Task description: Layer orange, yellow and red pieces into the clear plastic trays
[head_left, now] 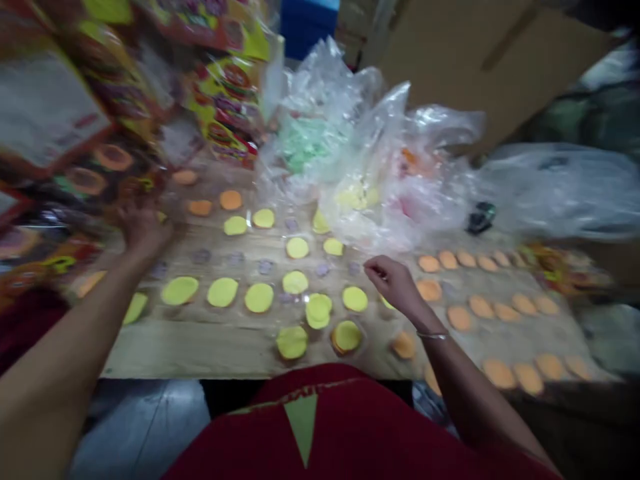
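Observation:
My left hand [143,217] reaches to the left side of the table, beside the printed packets [90,177]. Its fingers are smeared by motion, and I cannot see whether they hold anything. My right hand [395,283] is closed, fingers curled together, above the table right of the middle; whatever is in it is hidden. Close by lie a yellow disc [355,299] and a small purple piece [323,269]. More yellow discs [259,297] are laid out in loose rows between my hands, some with an orange layer under them, as at the stacked disc [346,337].
Clear plastic bags [370,147] with green, yellow and orange contents stand at the back of the table [200,350]. Orange discs [481,307] lie in rows on the right. Colourful packets [230,100] stand at the back left. A big cardboard box [450,60] is behind the bags.

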The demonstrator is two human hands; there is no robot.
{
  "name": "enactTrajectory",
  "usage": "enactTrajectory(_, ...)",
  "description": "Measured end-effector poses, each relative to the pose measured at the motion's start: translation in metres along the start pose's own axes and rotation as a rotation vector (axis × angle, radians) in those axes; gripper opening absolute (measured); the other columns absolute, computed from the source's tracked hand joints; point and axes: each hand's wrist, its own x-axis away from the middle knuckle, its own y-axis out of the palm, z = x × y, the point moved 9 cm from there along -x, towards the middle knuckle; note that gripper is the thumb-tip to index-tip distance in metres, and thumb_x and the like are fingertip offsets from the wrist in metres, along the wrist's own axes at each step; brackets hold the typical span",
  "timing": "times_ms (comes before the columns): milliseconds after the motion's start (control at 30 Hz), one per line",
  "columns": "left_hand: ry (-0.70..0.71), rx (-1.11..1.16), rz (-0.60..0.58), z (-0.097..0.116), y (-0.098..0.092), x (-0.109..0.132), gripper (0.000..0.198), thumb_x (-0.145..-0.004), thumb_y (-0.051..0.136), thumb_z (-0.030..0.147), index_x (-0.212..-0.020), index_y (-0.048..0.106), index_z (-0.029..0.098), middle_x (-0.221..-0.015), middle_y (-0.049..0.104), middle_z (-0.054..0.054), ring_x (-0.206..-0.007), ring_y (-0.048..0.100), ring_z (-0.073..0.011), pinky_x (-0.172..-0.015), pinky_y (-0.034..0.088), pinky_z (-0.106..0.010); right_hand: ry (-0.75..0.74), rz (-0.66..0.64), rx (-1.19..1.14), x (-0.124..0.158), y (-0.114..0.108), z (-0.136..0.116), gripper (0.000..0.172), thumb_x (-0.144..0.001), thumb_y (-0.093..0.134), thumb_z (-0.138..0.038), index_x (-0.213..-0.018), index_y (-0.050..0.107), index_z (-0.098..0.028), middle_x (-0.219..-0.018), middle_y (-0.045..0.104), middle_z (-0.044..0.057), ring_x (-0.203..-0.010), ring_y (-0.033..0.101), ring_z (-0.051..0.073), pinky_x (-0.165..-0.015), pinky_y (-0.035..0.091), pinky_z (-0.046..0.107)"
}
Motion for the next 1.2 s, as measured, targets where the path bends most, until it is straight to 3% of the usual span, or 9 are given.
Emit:
enactTrajectory(67,0.058,-0.020,0.034,0.049,0.007,0.027,0.027,-0.079,0.057,0.042,-0.098,0.060,0.024,-0.107,0.062,-0.003,-0.125,0.040,-0.0347,-0.109,0.024,-0.055,0.033,-0.141,0.023,0.013,0.014,0.006,0.014,-0.090,0.053,-0.020,-0.089,0.067,-0.017,-0.085,0.067,0.004,-0.074,0.059,0.013,-0.068,0.042,0.023)
enactTrajectory(233,0.679,0.075,-0.401,0.252,0.069,0.175,0.023,-0.091,0.046,0.032,-0.082,0.064,0.021,-0.105,0.065,-0.008,-0.105,0.055,-0.0251,-0.094,0.042,-0.043,0.137,-0.280,0.280,0.033,0.031,0.011,0.018,-0.091,0.050,-0.014,-0.087,0.068,-0.015,-0.089,0.067,0.006,-0.076,0.059,0.014,-0.066,0.035,0.024)
enactTrajectory(333,0.768,-0.126,-0.554,0.312,0.105,0.236,0.018,-0.089,0.054,0.029,-0.085,0.067,0.018,-0.097,0.065,-0.011,-0.099,0.055,-0.0278,-0.087,0.042,-0.044,0.074,-0.337,0.335,0.046,0.033,-0.001,0.019,-0.093,0.049,-0.015,-0.087,0.066,-0.016,-0.088,0.065,0.005,-0.076,0.057,0.014,-0.065,0.033,0.024)
enactTrajectory(467,0.597,-0.382,-0.626,0.311,0.134,0.238,0.021,-0.086,0.055,0.023,-0.096,0.066,0.009,-0.104,0.063,-0.019,-0.104,0.052,-0.0343,-0.083,0.040,-0.050,-0.223,-0.436,0.340,0.076,0.056,-0.028,0.011,-0.092,0.056,-0.022,-0.095,0.065,-0.015,-0.099,0.061,0.008,-0.089,0.055,0.018,-0.075,0.038,0.027)
enactTrajectory(567,0.567,-0.438,-0.678,0.304,0.145,0.231,0.021,-0.086,0.052,0.020,-0.095,0.066,0.008,-0.103,0.062,-0.019,-0.103,0.051,-0.0348,-0.081,0.040,-0.051,-0.302,-0.412,0.432,0.094,0.075,-0.029,0.012,-0.093,0.055,-0.020,-0.097,0.063,-0.013,-0.103,0.059,0.012,-0.093,0.052,0.022,-0.080,0.040,0.032)
enactTrajectory(767,0.493,-0.419,-0.766,0.303,0.151,0.224,0.025,-0.078,0.058,0.025,-0.096,0.065,0.009,-0.108,0.061,-0.020,-0.107,0.050,-0.0352,-0.084,0.041,-0.052,-0.211,-0.378,0.292,0.099,0.087,-0.017,0.014,-0.092,0.048,-0.010,-0.096,0.061,-0.014,-0.099,0.061,0.010,-0.092,0.051,0.021,-0.084,0.042,0.033)
enactTrajectory(933,0.515,-0.340,-0.748,0.304,0.149,0.221,0.027,-0.076,0.054,0.015,-0.102,0.062,0.013,-0.115,0.059,-0.018,-0.110,0.049,-0.0326,-0.090,0.040,-0.053,-0.158,-0.402,-0.057,0.094,0.072,-0.017,0.006,-0.083,0.055,-0.011,-0.082,0.056,-0.017,-0.095,0.059,0.007,-0.090,0.052,0.019,-0.080,0.042,0.031)
enactTrajectory(1067,0.505,-0.258,-0.762,0.301,0.151,0.222,0.028,-0.079,0.056,0.019,-0.107,0.061,0.014,-0.111,0.062,-0.015,-0.109,0.051,-0.0312,-0.092,0.041,-0.053,-0.007,-0.330,-0.650,0.045,0.052,-0.019,0.013,-0.090,0.054,-0.032,-0.090,0.052,-0.019,-0.080,0.057,0.000,-0.072,0.052,0.014,-0.065,0.041,0.024)
enactTrajectory(1200,0.459,-0.403,-0.597,0.291,0.153,0.216,0.026,-0.088,0.047,0.015,-0.107,0.065,0.013,-0.114,0.062,-0.017,-0.112,0.051,-0.0300,-0.099,0.038,-0.053,-0.113,-0.273,-0.780,-0.068,0.067,-0.072,0.023,-0.086,0.058,-0.034,-0.102,0.057,-0.017,-0.088,0.060,0.001,-0.077,0.055,0.014,-0.069,0.042,0.025)
